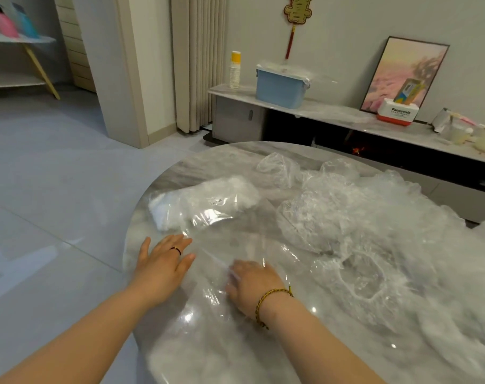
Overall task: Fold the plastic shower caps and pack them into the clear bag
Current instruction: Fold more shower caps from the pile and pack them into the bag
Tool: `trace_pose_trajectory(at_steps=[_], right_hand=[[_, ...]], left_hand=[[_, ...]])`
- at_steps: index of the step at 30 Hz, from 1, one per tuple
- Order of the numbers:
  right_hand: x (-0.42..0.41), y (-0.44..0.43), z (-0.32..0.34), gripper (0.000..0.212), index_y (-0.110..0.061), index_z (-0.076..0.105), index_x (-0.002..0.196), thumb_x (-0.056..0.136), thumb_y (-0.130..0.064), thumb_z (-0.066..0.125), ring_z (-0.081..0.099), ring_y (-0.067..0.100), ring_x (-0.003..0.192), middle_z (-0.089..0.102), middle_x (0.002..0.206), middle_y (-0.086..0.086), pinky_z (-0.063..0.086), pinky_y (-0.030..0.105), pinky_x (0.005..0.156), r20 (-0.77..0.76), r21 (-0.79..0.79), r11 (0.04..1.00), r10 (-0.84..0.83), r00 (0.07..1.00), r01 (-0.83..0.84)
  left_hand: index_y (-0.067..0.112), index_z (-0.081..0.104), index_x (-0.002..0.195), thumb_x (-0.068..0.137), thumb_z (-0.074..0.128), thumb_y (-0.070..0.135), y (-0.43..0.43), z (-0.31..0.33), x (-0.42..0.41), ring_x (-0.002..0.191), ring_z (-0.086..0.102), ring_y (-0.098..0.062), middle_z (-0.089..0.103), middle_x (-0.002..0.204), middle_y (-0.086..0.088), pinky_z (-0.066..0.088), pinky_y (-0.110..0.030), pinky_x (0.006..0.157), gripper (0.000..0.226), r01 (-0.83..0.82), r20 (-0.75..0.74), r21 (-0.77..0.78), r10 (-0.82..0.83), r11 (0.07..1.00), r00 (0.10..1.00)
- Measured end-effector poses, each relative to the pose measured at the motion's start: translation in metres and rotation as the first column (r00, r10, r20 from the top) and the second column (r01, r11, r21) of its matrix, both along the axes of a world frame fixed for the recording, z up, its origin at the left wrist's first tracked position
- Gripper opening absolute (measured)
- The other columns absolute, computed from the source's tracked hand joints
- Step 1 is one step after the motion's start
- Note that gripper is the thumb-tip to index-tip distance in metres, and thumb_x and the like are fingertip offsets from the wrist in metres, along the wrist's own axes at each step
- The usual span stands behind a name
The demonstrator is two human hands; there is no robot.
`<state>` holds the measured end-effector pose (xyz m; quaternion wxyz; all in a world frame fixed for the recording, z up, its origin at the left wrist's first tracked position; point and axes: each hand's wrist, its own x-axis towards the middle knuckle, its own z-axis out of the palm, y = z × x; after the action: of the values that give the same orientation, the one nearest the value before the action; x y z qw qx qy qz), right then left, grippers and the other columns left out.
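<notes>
A clear bag [208, 209] lies on the round marble table [208, 162], its far end stuffed with white folded caps and its open near end flat toward me. My left hand [163, 261] rests flat on the bag's near left edge, fingers spread. My right hand [249, 284] is inside or under the bag's clear film, fingers curled; whether it grips a cap I cannot tell. A heap of loose crumpled shower caps [374, 239] covers the right half of the table.
The table's left edge drops to a grey tiled floor [55, 189]. Behind stands a low cabinet [332, 112] with a blue box [280, 87], a stack of paper cups [235, 70] and a leaning picture [404, 76].
</notes>
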<state>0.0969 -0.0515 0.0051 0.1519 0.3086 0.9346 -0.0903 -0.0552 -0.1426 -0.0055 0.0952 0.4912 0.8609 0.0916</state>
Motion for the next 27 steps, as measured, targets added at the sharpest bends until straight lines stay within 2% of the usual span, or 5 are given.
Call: trace_pose_trajectory(at_steps=[8,13,15,22,27], right_hand=[[-0.040,0.005,0.008,0.075,-0.027,-0.001,0.148,0.089,-0.065,0.025,0.032,0.027,0.134,0.031,0.148,0.009,0.019,0.046,0.109,-0.094,-0.134,0.972,-0.206,0.974,0.193],[-0.057,0.019,0.005,0.075,-0.024,0.012,0.147,0.087,-0.069,0.019,0.035,0.027,0.132,0.041,0.143,0.007,0.014,0.050,0.111,-0.092,-0.203,0.950,-0.259,0.962,0.237],[-0.057,0.023,-0.002,0.067,-0.021,0.025,0.143,0.091,-0.062,0.023,0.026,0.024,0.137,0.035,0.146,0.005,0.008,0.049,0.113,-0.108,-0.183,0.960,-0.236,0.966,0.214],[-0.032,0.017,-0.002,0.041,-0.013,0.044,0.135,0.099,-0.030,0.035,0.021,0.018,0.139,0.027,0.152,0.002,0.016,0.026,0.111,-0.332,-0.043,0.997,0.050,0.942,-0.068],[0.026,0.012,-0.002,0.030,-0.017,0.072,0.075,0.076,-0.031,0.046,0.066,0.011,0.070,0.069,0.075,-0.007,0.049,0.017,0.059,-0.655,0.221,0.975,0.140,0.743,0.011]], left_hand=[[0.034,0.023,0.142,0.027,0.002,0.095,-0.025,0.019,0.039,0.140,0.014,-0.004,0.016,0.150,0.016,-0.004,-0.028,0.113,0.132,0.052,0.087,0.167,-0.067,0.985,0.994],[0.009,0.065,0.087,0.047,0.089,0.016,-0.017,0.006,0.028,0.098,0.063,-0.026,0.065,0.111,-0.011,0.046,-0.049,0.086,0.047,0.064,-0.093,0.432,-0.027,0.900,0.995],[0.009,0.060,0.064,0.049,0.081,-0.007,-0.014,-0.001,0.016,0.076,0.064,-0.029,0.068,0.091,-0.010,0.050,-0.038,0.062,0.030,0.065,-0.117,0.450,-0.013,0.890,0.993],[0.015,0.069,0.104,0.094,0.045,0.009,-0.003,-0.011,-0.008,0.121,0.047,-0.021,0.044,0.140,0.008,0.037,-0.030,0.088,0.027,-0.250,0.100,0.416,0.229,0.875,0.968],[0.009,0.067,0.108,0.089,0.058,0.011,0.000,-0.003,-0.009,0.117,0.050,-0.025,0.052,0.134,0.001,0.036,-0.034,0.092,0.022,-0.261,0.145,0.475,0.218,0.840,0.965]])
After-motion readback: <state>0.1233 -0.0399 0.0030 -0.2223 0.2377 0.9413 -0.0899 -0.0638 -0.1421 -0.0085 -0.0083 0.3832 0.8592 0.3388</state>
